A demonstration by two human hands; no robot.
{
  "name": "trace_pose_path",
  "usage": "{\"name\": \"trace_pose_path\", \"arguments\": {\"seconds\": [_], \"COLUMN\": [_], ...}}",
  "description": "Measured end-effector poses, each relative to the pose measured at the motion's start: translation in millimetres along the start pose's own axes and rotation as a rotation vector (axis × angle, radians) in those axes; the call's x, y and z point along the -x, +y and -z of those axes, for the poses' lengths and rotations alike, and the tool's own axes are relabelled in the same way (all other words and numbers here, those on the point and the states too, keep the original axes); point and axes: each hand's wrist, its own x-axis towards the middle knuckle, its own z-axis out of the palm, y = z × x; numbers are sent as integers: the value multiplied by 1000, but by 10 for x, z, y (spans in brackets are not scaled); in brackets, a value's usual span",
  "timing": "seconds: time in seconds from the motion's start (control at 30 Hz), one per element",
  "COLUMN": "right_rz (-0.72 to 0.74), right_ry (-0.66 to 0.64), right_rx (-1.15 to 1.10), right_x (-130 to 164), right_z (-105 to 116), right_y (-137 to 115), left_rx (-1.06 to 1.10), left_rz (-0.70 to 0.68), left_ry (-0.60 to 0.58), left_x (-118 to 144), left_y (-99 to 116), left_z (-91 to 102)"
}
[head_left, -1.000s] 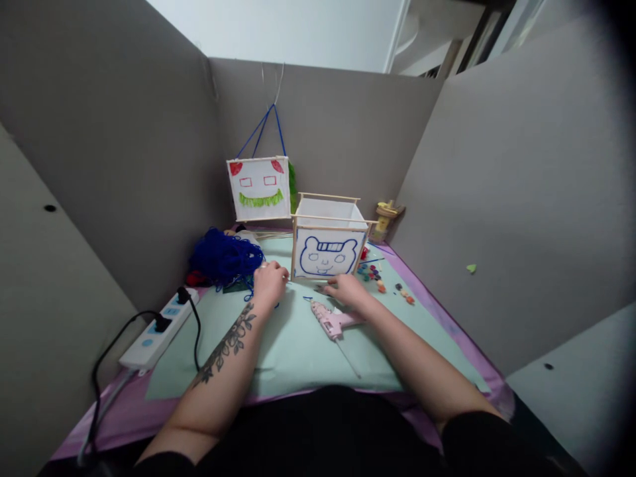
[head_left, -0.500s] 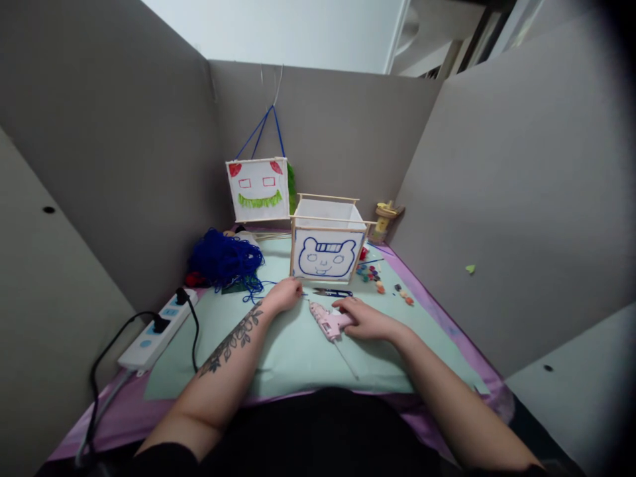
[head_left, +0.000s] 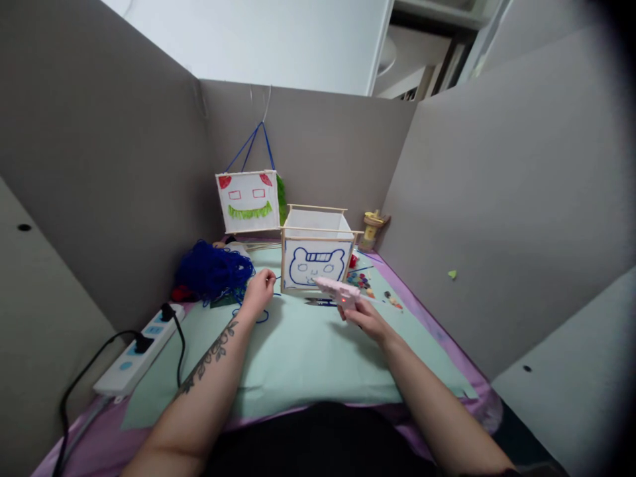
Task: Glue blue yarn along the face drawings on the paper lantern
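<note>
Both forearms reach forward from the near edge over one pale green sheet [head_left: 298, 371]: the left hand [head_left: 259, 290] tilts inward, fingers bent; the right hand [head_left: 368, 321] wraps around a handle, wrist low. Of two paper lantern boxes, the stick-framed box with the blue bear [head_left: 315, 265] stands toward the sheet's far edge, just beyond and between the hands; the red-and-green-faced box [head_left: 250, 202] hangs behind. One power strip [head_left: 114, 381] with two plugs lies along the left edge, one blue yarn heap [head_left: 211, 271] near the far left corner. The right hand grips one pink glue gun [head_left: 340, 291], nozzle toward the bear. One pair of thread snips [head_left: 320, 302] lies between the hands. Left fingertips pinch a blue yarn strand [head_left: 279, 277].
</note>
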Motion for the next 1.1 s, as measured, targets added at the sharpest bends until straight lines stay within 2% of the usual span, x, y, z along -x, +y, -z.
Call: {"name": "trace_pose_path", "arguments": {"seconds": [0.07, 0.17, 0.33, 0.53, 1.1], "right_rz": [-34, -22, -14, 2, 6], "right_ry": [150, 366, 578, 581, 596], "right_rx": [1, 118, 324, 416, 419], "right_x": [-59, -184, -335, -431, -523], "right_z": [-33, -113, -184, -153, -136], "right_y": [-20, -92, -142, -19, 61], "left_rx": [-8, -17, -57, -71, -81], "left_rz": [1, 3, -7, -19, -17], "left_ry": [-17, -34, -80, -97, -107], "left_x": [4, 12, 23, 33, 32], "left_y": [4, 15, 46, 46, 39], "left_z": [-11, -12, -11, -28, -35]}}
